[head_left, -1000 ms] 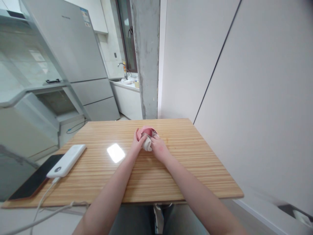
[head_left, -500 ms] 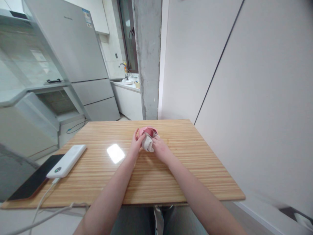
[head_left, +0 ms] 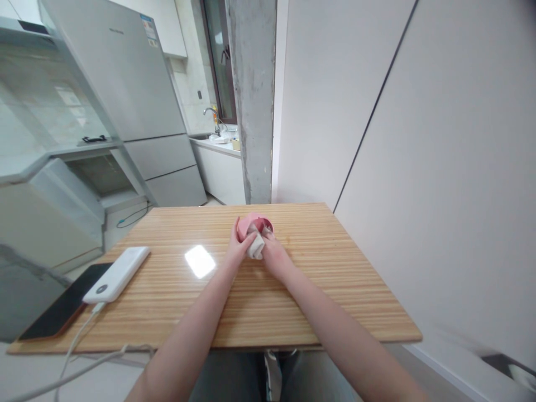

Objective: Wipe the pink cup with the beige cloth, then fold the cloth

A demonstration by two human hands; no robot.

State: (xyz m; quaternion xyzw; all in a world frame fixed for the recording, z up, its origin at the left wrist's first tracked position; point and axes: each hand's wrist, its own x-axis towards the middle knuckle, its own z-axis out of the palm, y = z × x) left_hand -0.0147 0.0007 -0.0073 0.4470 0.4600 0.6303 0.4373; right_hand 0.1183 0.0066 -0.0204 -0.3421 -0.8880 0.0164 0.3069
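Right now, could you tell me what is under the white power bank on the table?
The power bank lies partly on a dark phone, on the table. The covered part of the phone cannot be seen.

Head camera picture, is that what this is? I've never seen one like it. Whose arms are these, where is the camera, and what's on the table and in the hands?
No machine here: a person wears one camera on the head, looking forward and down, so the two bare arms are their own. The left hand and right hand meet at the middle of a wooden table, both gripping a small bundle of pink and whitish cloth; what it is exactly cannot be told. At the table's left edge lie a white power bank with a cable and a dark phone. Behind stand a fridge and a concrete pillar.
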